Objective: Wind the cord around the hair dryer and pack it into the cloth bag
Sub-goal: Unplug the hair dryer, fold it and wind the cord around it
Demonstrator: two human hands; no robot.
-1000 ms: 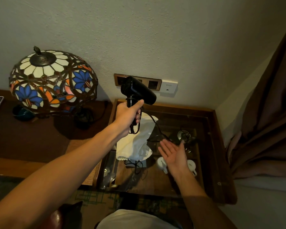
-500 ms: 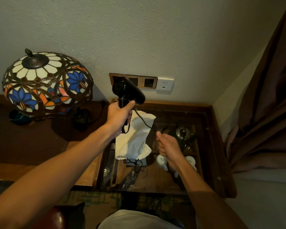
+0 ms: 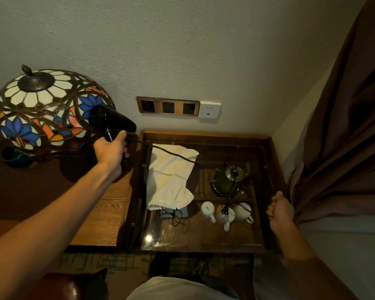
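Since the earlier frame the left hand (image 3: 110,149) has swung the hair dryer (image 3: 110,122) leftward, in front of the stained-glass lamp (image 3: 41,109), and the right hand (image 3: 279,210) has drawn far out to the right. From the head camera, the left grip is clenched round the dryer's handle, while the right is curled shut; whether it pinches anything cannot be told. The cord (image 3: 175,155) runs from the handle across the cloth bag (image 3: 171,176) on the glass worktop (image 3: 204,239), its plug (image 3: 225,210) lying well apart from the right grip, seemingly stretched straight for winding.
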